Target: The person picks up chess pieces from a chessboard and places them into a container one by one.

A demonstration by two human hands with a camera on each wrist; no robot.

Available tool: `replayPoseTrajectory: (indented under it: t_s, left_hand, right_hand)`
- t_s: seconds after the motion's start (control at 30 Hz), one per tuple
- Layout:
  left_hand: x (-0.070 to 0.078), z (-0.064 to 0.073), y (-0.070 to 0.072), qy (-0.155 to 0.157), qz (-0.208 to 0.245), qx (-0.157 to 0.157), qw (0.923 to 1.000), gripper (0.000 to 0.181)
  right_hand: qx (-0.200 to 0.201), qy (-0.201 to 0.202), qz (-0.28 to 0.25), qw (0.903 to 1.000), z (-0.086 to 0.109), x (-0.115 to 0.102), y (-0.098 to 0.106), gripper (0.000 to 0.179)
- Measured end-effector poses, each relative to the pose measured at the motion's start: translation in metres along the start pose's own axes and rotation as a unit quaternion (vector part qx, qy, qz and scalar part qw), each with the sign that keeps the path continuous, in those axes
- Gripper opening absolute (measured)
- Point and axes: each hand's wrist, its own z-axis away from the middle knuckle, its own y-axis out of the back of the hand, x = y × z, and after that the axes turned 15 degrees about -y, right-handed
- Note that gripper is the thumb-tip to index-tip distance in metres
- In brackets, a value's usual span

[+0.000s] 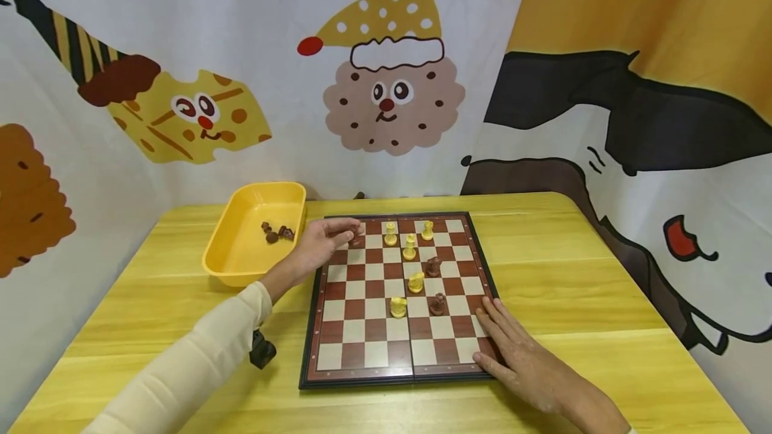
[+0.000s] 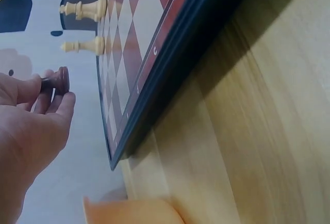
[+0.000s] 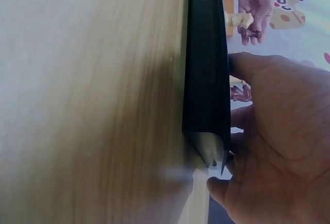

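Observation:
Over the far left corner of the chessboard (image 1: 374, 272), my left hand (image 1: 313, 246) pinches a dark brown chess piece (image 2: 63, 80) between thumb and fingers. In the left wrist view its round base points toward the board, off the surface. My right hand (image 1: 531, 364) rests on the board's near right edge with fingers extended, holding no piece. Several pale yellow pieces stand on the squares, among them a tall one (image 1: 409, 247) and a knight (image 1: 416, 282). Two brown pieces, one farther back (image 1: 433, 266) and one nearer (image 1: 437, 304), stand right of the board's centre fold.
Left of the board is a yellow plastic tray (image 1: 226, 256) with several brown pieces (image 1: 277, 233) inside. Both sit on a yellow wood-grain table (image 1: 579, 266). A cartoon-printed curtain (image 1: 241, 5) hangs behind. The wrist camera (image 1: 262, 350) juts from under the left sleeve.

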Motion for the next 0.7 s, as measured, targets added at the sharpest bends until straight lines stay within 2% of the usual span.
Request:
replayPoseTrajectory:
  t_s: [0.13,0.27,0.7]
  left_hand:
    - [-0.014,-0.001,0.009,0.0,0.01,0.022,0.9997,0.025]
    - [-0.022,0.002,0.019,-0.006,0.003,0.049,0.9988,0.025]
    - [-0.013,0.019,0.063,-0.032,-0.052,0.086,0.9944,0.028]
  right_hand:
    - [0.004,0.001,0.003,1.0,0.0,0.001,-0.001,0.068]
    - [0.007,0.003,0.008,0.9999,-0.001,0.001,-0.003,0.068]
    - [0.013,0.013,0.014,0.9997,-0.002,0.005,-0.005,0.068]
